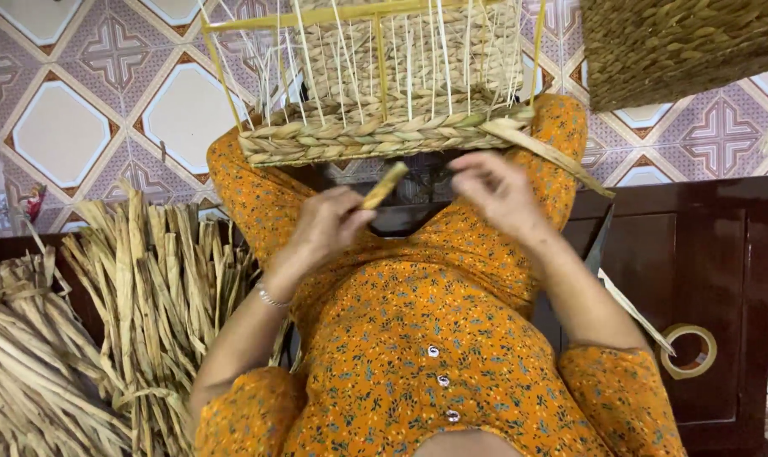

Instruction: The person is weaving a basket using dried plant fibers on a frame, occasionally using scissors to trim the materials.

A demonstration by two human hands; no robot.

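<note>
Head view: left hand (pixel 329 222) grip pinches a straw strand (pixel 384 185); right hand (pixel 496 190) loosely curled, empty, below half-woven basket (pixel 384 135).

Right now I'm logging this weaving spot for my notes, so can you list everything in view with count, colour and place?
half-woven basket: one, straw-coloured braid on a yellow frame, on the lap, top centre
loose strand: one, pale straw, trailing from the basket's right end
short fibre piece: one, tan, pinched in the left hand
dried fibre bundles: several, straw-coloured, piled at left
finished woven basket: one, olive-tan, top right corner
wooden bench: one, dark brown, at right
tape roll: one, yellowish, on the bench
tiled floor: patterned white and brown, behind
orange flowered dress: one, centre
left hand: pinching the fibre piece
right hand: fingers curled, below the basket rim
</note>
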